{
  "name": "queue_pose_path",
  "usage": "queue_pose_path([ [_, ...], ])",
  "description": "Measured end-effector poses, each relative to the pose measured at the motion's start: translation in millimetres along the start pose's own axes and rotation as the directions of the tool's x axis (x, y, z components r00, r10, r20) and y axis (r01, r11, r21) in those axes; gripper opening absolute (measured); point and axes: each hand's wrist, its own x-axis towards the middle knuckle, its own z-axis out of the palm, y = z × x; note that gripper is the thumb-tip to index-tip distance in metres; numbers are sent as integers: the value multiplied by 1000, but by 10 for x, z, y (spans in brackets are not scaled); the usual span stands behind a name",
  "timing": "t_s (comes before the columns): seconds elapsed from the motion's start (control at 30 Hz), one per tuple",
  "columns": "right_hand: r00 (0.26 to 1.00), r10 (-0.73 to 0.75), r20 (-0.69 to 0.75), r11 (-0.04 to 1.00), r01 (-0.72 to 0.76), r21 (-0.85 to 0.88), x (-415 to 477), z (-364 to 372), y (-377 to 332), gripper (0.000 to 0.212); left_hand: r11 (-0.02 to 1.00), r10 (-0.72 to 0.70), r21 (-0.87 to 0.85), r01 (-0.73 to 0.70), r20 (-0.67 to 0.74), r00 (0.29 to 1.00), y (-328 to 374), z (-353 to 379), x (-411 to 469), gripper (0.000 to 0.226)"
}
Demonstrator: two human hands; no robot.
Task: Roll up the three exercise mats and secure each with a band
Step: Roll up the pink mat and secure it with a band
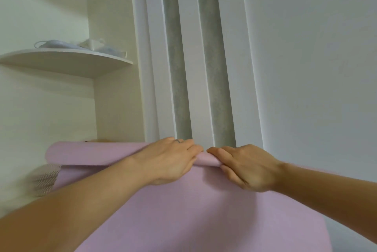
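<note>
the lilac-pink foam exercise mat (183, 215) looks light, soft and springy. a slack roll would likely uncoil, so the best hold is on the roll itself, hands spread along it. the mat runs from the near edge of view to a started roll by the white door frame (202, 68); what it lies on is hidden. the left hand (171, 160) and right hand (246, 168) sit close together, fingers curled over the roll's right part. count: one mat, two hands, one grey-and-white zigzag-patterned thing (47, 180) beside it, kind unclear; no band shows.

Soft even daylight, wide-angle edge distortion.
</note>
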Motion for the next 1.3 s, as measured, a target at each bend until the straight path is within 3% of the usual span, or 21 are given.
queue_pose_path([
  [0.1,1000,-2,17,1000,2,10,-22,57,-28,59,999,-7,-35,9,61,998,11,58,-62,37],
  [0.23,997,26,66,997,-30,68,-45,104,-60,46,973,-82,-194,122,202,976,-11,58,-81,33],
  [0.33,970,154,189,960,-192,202,51,71,-138,38,970,-214,-56,237,263,941,58,40,16,24],
  [0.43,941,226,254,929,-286,233,146,28,-172,32,963,-269,56,264,241,933,174,28,86,34],
  [0.57,953,201,228,968,-229,102,78,-3,-204,26,975,-100,197,103,-23,995,191,123,-34,52],
  [0.77,985,111,133,991,-119,55,-39,-40,-178,42,979,148,161,-125,-142,979,-27,179,-132,48],
  [0.83,993,88,75,994,-92,53,-43,-6,-190,45,989,117,102,-104,-138,983,-37,104,-129,37],
  [0.93,997,75,-19,993,-73,91,-60,-6,-202,62,999,-12,36,13,-27,1000,31,-31,-88,65],
  [1.0,998,49,-29,993,-46,108,-78,-5,-213,59,1000,-26,2,26,36,999,51,-34,-92,54],
  [1.07,1000,16,-9,994,-15,104,-93,5,-214,51,999,-16,-37,21,122,992,51,-34,-88,37],
  [1.17,997,22,78,993,-31,111,-117,5,-225,50,993,17,-119,9,216,976,91,-20,-135,34],
  [1.3,977,135,168,949,-176,260,-84,-19,-307,39,984,20,-177,16,198,980,156,44,-170,29],
])
